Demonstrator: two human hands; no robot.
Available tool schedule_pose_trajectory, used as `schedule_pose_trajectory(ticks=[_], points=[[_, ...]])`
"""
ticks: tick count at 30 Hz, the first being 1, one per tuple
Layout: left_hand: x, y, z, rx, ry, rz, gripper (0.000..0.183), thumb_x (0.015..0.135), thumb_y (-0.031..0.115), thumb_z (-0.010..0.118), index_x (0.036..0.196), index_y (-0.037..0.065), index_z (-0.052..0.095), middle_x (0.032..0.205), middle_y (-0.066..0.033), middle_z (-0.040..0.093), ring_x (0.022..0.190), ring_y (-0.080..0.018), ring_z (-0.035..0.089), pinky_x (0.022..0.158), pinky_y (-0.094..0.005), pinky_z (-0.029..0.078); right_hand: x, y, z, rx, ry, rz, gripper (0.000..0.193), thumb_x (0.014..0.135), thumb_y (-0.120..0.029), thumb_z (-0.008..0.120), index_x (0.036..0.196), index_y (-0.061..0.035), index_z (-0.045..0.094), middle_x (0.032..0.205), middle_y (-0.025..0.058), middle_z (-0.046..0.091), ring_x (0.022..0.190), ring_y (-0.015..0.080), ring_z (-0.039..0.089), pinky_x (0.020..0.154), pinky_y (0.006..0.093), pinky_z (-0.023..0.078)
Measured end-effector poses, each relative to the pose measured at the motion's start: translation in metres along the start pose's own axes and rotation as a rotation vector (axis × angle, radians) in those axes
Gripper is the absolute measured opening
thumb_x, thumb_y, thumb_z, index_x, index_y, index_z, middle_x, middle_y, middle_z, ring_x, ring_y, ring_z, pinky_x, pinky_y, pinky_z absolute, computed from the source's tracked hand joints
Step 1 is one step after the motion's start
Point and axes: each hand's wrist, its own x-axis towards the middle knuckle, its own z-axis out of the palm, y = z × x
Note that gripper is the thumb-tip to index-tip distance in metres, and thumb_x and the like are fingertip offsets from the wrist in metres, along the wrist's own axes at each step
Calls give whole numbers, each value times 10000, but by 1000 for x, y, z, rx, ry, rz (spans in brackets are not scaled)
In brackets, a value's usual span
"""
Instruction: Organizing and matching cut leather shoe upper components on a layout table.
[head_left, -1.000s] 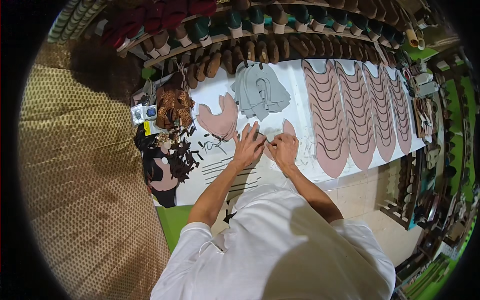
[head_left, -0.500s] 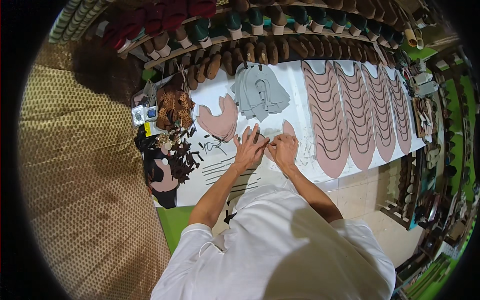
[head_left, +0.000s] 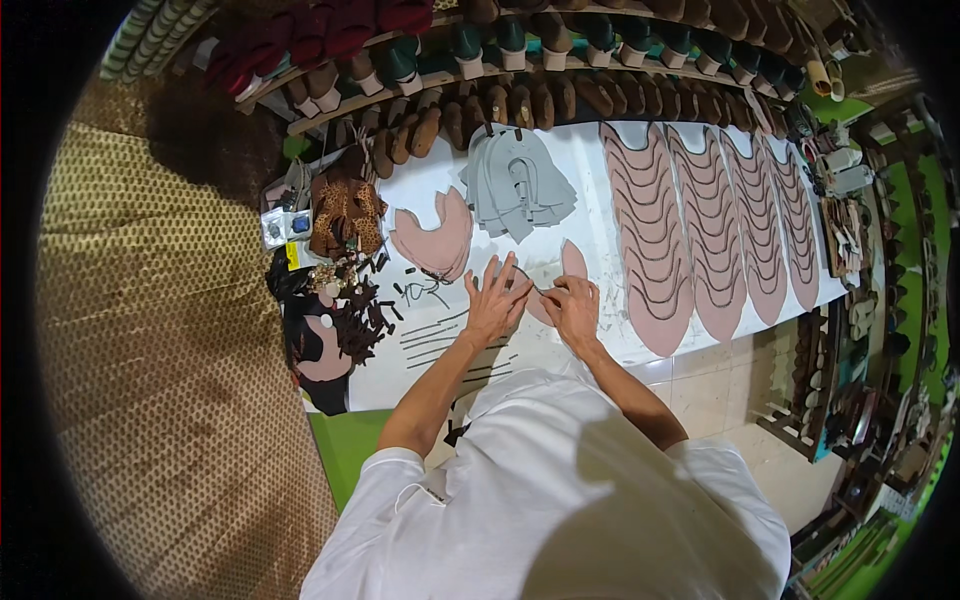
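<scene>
Pink shoe-upper piece: located on the white tabletop, beneath and between both hands, its pointed end exposed beyond the right hand. Left hand: palm down, fingers spread, laid over the piece's left side. Right hand: fingers curled, tips drawn together close to the left thumb; whether anything is pinched there cannot be told.

Handling, as judged: light, thin and pliant, liable to crease or shift if pulled from one end. Recommended hold is flat pressure on the broad curve, with a fingertip pinch at the edge; the narrow ends would probably flop if lifted alone. The matt face suggests moderate grip, little slip.

Materials noted: thin dark strips, mostly straight, set out roughly parallel near the left forearm; they appear flexible. Loose pink stack, U-shaped, smooth-faced. Grey pieces, sheet-like, piled with uneven edges. Right of the hands, overlapping pink uppers in four columns, rounded, with dark curved edges.
</scene>
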Motion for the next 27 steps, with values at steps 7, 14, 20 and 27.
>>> schedule_pose_trajectory(ticks=[7, 14, 20, 27], points=[[3, 3, -8, 5, 12, 47, 377, 936, 307, 711, 1312, 325, 715, 1734, -97, 241, 1548, -375, 255, 1110, -753, 178, 7, -3, -4, 0, -6, -10, 134, 808, -184, 794, 903, -90, 812, 1174, 51, 660, 1235, 248, 545, 1129, 482, 302], [6, 3, -8, -67, -1, 21, 375, 912, 277, 727, 1286, 306, 725, 1731, -110, 238, 1545, -383, 249, 1114, -746, 174, 8, 1, 1, 21, 1, 30, 155, 780, -209, 798, 868, -82, 812, 1195, 70, 664, 1243, 262, 537, 1120, 478, 289], [9, 5, -6, -126, -16, -13, 401, 876, 223, 764, 1270, 292, 729, 1715, -131, 259, 1532, -393, 261, 1109, -731, 175, 9, -1, -1, 41, -18, 47, 172, 769, -214, 812, 873, -77, 821, 1197, 76, 664, 1243, 282, 532, 1105, 476, 308], [7, 8, -7, -109, 6, 9, 380, 876, 192, 764, 1239, 305, 751, 1719, -98, 271, 1525, -384, 277, 1098, -726, 190, 10, 3, 0, 43, 1, 50, 167, 756, -207, 824, 859, -75, 823, 1198, 76, 665, 1235, 287, 534, 1075, 470, 341]])
